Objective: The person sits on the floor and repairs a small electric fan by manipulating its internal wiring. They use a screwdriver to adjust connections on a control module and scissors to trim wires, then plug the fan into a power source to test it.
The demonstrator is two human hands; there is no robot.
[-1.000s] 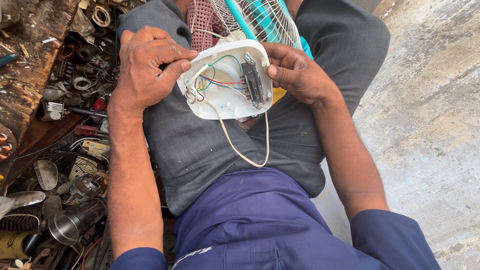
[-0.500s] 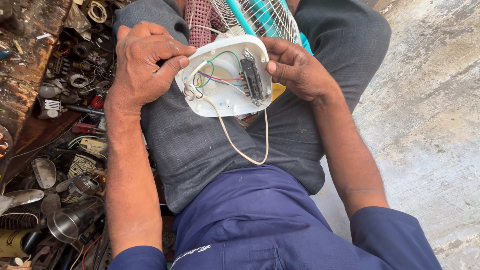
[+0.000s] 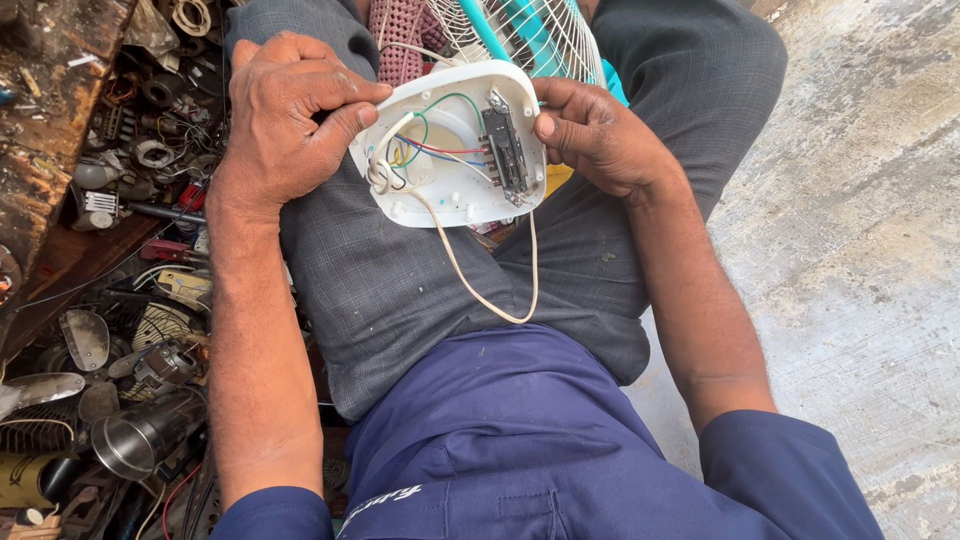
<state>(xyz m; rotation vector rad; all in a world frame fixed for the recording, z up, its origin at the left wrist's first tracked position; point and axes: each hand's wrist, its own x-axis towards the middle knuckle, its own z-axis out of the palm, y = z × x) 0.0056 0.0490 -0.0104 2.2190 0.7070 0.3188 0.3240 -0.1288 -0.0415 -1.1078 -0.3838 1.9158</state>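
An opened white plastic fan base (image 3: 440, 195) rests on my lap, its underside facing up. Inside it run red, green and blue wires (image 3: 432, 148) to a dark switch block (image 3: 506, 150). My left hand (image 3: 290, 110) grips the base's left rim, thumb and fingers over the edge. On the right rim lies my right hand (image 3: 595, 135), its thumb pressed next to the switch block. A white cord (image 3: 480, 285) loops out of the base over my grey trousers. Beyond the base a white wire fan guard with teal blades (image 3: 525, 35) is partly hidden.
A heap of scrap metal parts (image 3: 120, 330) fills the ground at the left: coils, small motors, a steel cup (image 3: 140, 440), fan blades. A rusty wooden surface (image 3: 45, 120) stands at the upper left. Bare concrete floor (image 3: 860, 250) lies at the right.
The fan base has shifted slightly up and to the left on my lap. Both hands keep their hold on its rims.
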